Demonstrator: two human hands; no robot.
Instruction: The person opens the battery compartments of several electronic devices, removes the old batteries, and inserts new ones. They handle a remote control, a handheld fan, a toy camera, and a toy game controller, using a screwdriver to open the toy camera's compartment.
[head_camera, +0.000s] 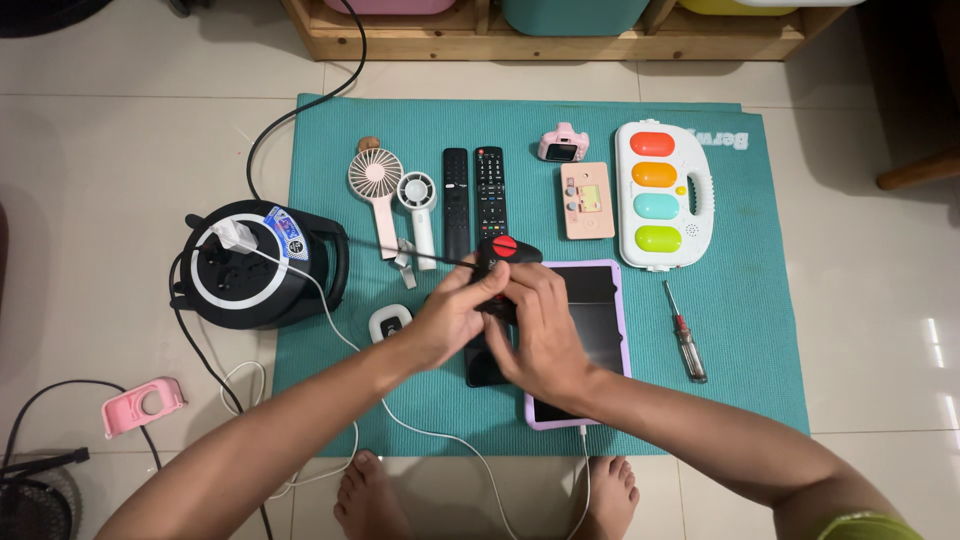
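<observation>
Frame centre, over the teal mat (760, 330): left hand (450, 315) and right hand (540, 335) both closed around a black device (500, 262) with a red button, thin antenna sticking out left. Tablet (600, 320) just under the right hand; screwdriver (685, 335) further right.

Before you on one teal mat (760, 330): two handheld fans, a pink one (376, 186) and a white one (418, 205); two black remote controls (456, 200) (490, 190); one pink toy camera (562, 144); one small pink handheld game (586, 200); one white toy keyboard (662, 192) with four coloured keys; one screwdriver (685, 334); one tablet in a lilac case (592, 330); one black gadget with a red button (503, 252). Off the mat you have one black cable reel (250, 265) and one loose pink case (142, 404). Your two hands, left (450, 318) and right (540, 340), meet at centre; your two bare feet (365, 495) (612, 492) show below.
</observation>
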